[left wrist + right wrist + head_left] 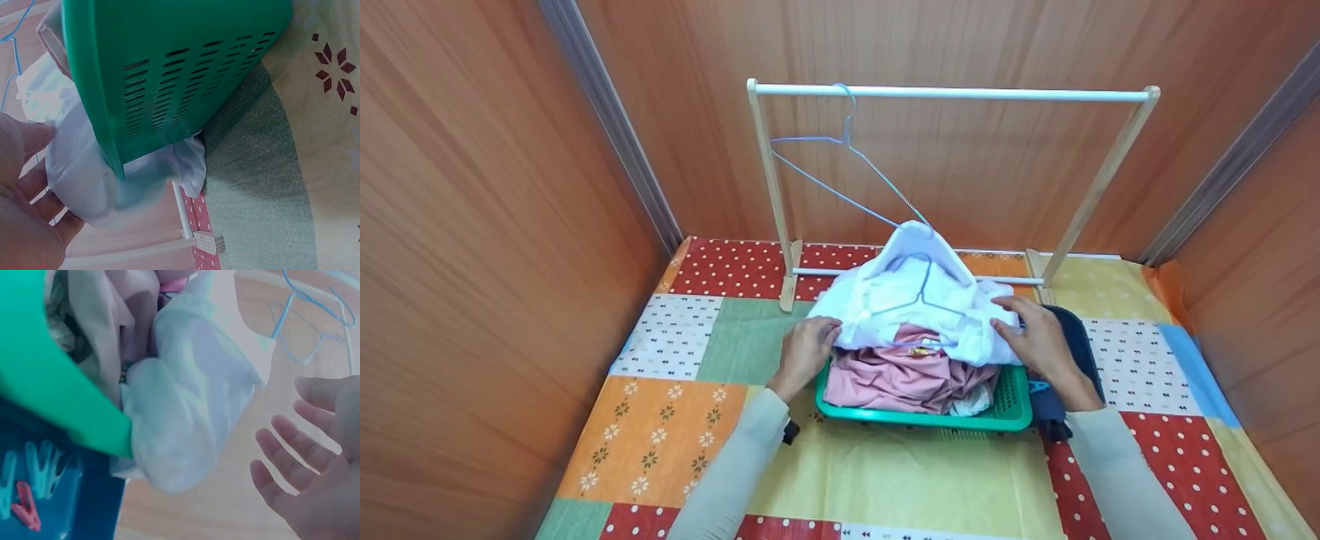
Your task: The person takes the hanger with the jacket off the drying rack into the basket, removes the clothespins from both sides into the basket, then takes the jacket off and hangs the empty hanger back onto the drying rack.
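A white garment (851, 300) is spread over the back of a green basket (915, 417), its upper part raised to a peak. Inside its opening lies a purple-blue wire hanger (921, 300). My left hand (808, 349) pinches the garment's left edge; in the left wrist view the thumb is on the near side of the white cloth (79, 163), with fingers along its edge. Beside the garment's right side is my right hand (1035, 337). The right wrist view shows its fingers (292, 467) spread and loosely bent, apart from the cloth. Pink clothing (900, 379) fills the basket's front.
Behind the basket stands a rack with a white rail (997, 94). Another wire hanger (847, 139) hangs from it, its lower right end at the garment's peak. To the basket's right is a dark blue tray (1080, 337) holding clothespins (39, 467). Wooden panels (472, 225) enclose the patchwork cloth.
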Available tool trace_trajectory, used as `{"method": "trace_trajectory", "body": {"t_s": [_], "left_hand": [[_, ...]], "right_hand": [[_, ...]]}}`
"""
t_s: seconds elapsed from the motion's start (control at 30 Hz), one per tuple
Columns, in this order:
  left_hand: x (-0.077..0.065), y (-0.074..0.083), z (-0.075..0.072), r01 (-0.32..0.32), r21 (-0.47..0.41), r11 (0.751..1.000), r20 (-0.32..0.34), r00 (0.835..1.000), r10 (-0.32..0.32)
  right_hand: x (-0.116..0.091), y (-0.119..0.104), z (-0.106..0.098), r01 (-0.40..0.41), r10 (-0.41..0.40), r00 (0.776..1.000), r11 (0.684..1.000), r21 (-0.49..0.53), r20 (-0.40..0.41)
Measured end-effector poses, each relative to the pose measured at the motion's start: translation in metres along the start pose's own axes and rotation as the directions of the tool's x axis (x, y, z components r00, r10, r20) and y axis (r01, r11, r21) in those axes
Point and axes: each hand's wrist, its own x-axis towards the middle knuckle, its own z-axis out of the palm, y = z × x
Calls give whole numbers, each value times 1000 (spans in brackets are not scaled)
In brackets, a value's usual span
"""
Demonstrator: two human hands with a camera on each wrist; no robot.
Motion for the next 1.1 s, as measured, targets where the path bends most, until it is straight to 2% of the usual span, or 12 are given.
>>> {"method": "trace_trajectory", "body": {"t_s": [0.17, 0.33, 0.5, 0.8, 1.1], "left_hand": [[1, 1, 1, 14, -2, 1000, 12, 1000, -14], [1, 1, 1, 0, 0, 1000, 4, 1000, 0], [1, 0, 1, -14, 2, 1000, -8, 1000, 14], [2, -1, -1, -4, -1, 1000, 17, 1000, 4], [3, -1, -1, 4, -2, 1000, 29, 1000, -4]], "right_hand": [[8, -9, 8, 11, -8, 996, 999, -35, 91], [15, -11, 17, 53, -46, 993, 997, -63, 111], [18, -12, 24, 59, -49, 991, 995, -76, 126], [18, -6, 28, 33, -7, 987, 987, -158, 162], [8, 11, 16, -29, 61, 981, 984, -174, 182]]}}
